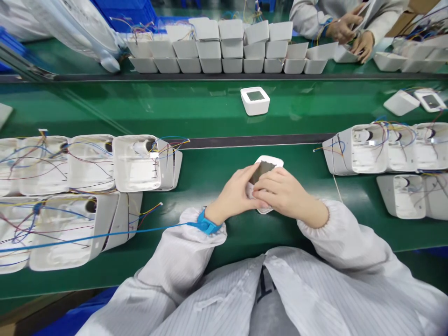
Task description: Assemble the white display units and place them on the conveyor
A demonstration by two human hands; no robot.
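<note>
Near the middle of the green bench, a white device cover (pixel 275 161) with a dark grey window lies under both my hands. My left hand (pixel 238 192) is wrapped round its left side, thumb along the lower part, and a blue strap circles that wrist. On the right side my right hand (pixel 282 192) has its fingers bent over the cover, partly hiding it. The fingertips of both hands nearly meet; whether something small is between them is hidden. Farther forward, a white square unit (pixel 255 107) with a grey window sits alone on the green belt.
Open white housings with wires stand in rows at left (pixel 136 163) and right (pixel 369 154). A blue cord (pixel 140 231) runs left from my wrist. Stacked white housings (pixel 211 49) line the far side, where another person's hands (pixel 362 44) work. A dark rail (pixel 252 141) crosses ahead.
</note>
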